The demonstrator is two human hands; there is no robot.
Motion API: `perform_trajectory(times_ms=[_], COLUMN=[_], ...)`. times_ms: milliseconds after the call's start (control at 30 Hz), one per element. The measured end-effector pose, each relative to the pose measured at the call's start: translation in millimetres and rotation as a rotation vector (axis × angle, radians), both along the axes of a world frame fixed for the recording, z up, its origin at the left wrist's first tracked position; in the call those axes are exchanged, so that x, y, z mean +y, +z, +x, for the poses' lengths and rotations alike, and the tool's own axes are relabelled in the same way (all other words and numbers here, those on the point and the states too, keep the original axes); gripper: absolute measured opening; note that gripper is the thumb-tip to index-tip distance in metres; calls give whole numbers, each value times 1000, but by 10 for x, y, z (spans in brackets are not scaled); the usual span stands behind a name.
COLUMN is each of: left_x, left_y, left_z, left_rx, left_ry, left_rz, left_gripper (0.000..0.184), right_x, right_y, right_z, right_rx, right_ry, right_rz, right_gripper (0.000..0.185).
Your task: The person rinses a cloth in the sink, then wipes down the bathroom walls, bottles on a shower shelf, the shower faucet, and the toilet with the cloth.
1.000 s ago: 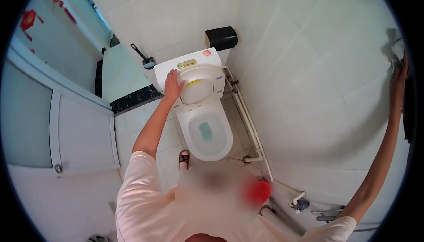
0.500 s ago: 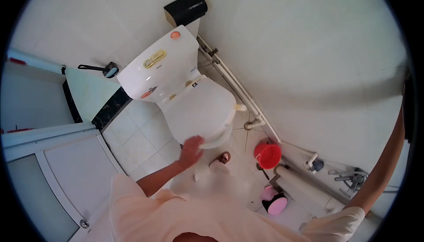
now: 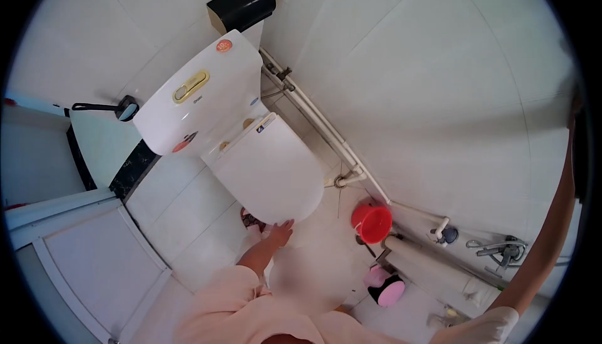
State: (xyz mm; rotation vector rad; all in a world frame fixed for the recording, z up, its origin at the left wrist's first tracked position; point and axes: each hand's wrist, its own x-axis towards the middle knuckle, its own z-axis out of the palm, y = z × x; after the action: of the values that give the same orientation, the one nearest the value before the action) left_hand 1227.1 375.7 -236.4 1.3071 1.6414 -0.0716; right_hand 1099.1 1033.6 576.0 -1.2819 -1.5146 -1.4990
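At the front edge of the white toilet lid (image 3: 276, 168), my left hand (image 3: 280, 234) has its fingers closed on the rim. The lid covers the bowl and looks slightly raised. Behind it stands the tank, with a gold flush button (image 3: 191, 87) on top. My right arm reaches up along the right side of the view. My right hand (image 3: 575, 111) is by the wall at the dark image border, and its fingers are hidden there beside a black shape.
A black paper holder (image 3: 241, 6) is on the wall behind the tank. Pipes (image 3: 313, 115) run along the right wall to a red bucket (image 3: 374, 223), a pink and black brush (image 3: 387, 289) and a metal faucet (image 3: 501, 252). A white door (image 3: 103, 250) is at left; a black-handled item (image 3: 103, 107) is near the tank.
My left hand has come in to the lid's front edge. The lid now hides the bowl rim and the small side handle seen before. The view has shifted; my right arm stays out at the wall.
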Motion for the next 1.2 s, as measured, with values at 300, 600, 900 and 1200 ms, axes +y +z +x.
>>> perform_trajectory(times_ms=[300, 600, 900, 1200], left_x=[296, -515, -1022, -1330], left_y=[-441, 1298, 2538, 2904], left_z=[-325, -1715, -2390, -4174], left_rx=[-125, 160, 346, 655], left_ry=[84, 976, 1239, 901], left_rz=[-27, 756, 929, 1108], left_gripper=[44, 28, 24, 36], right_x=[-538, -675, -1532, -2607], right_y=[-299, -567, -1255, -4709], right_z=[161, 290, -269, -434], right_rx=[-173, -400, -252, 922], right_ry=[489, 1037, 1306, 1314], right_rz=[29, 65, -113, -1455], right_gripper=[38, 51, 49, 15])
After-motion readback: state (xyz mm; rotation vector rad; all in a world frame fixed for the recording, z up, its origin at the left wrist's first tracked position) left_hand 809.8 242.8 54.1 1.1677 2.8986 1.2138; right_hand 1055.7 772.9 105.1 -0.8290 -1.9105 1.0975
